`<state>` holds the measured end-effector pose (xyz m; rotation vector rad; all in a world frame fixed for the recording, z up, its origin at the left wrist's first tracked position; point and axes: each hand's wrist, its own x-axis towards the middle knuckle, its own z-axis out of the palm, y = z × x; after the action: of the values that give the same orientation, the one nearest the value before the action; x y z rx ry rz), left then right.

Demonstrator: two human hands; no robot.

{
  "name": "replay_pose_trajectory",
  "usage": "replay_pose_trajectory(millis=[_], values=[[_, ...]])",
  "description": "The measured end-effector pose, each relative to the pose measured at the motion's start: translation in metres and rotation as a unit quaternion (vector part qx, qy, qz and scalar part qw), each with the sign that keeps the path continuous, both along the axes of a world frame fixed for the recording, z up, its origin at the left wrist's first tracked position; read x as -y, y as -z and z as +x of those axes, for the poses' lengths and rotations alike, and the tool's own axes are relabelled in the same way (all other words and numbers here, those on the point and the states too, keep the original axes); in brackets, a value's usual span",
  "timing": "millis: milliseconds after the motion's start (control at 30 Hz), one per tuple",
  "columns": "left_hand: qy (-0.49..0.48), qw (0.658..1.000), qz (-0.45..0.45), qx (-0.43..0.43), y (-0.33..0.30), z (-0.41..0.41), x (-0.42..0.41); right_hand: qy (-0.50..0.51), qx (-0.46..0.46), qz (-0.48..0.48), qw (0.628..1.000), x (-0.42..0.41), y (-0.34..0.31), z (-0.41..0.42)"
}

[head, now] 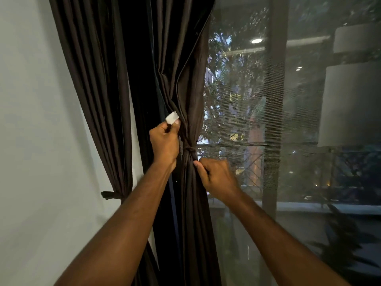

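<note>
Your left hand (165, 141) pinches a small white fabric tab (172, 118) against the dark brown pleated curtain (185, 89), just above the brown tie band (189, 150) cinched round it. Your right hand (216, 176) grips the gathered curtain just below that band, beside the mesh-screened window (237, 100).

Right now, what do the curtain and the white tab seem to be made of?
The curtain looks like dark brown woven cloth, matte, hanging in soft folds. The tab is white and flat, perhaps fabric or hook-and-loop tape; too small to tell.
</note>
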<state>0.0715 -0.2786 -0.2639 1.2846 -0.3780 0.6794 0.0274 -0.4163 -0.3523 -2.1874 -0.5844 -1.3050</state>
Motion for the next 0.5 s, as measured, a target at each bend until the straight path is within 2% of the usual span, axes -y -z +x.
replay_pose_trajectory(millis=[133,300,367,500], values=[[-0.047,0.997,0.043,0.036,0.011,0.003,-0.003,0.018,-0.015,-0.061,0.998,0.011,-0.006,0.0],[-0.116,0.979,0.134,0.096,0.033,-0.017,0.007,0.016,-0.054,-0.069,0.996,0.038,-0.016,0.0],[-0.179,0.954,0.184,0.152,0.037,-0.026,0.015,0.012,-0.065,-0.071,0.995,0.05,-0.024,0.0],[-0.351,0.871,0.257,0.227,0.032,-0.045,0.039,0.021,-0.077,-0.084,0.993,0.08,-0.042,-0.007]])
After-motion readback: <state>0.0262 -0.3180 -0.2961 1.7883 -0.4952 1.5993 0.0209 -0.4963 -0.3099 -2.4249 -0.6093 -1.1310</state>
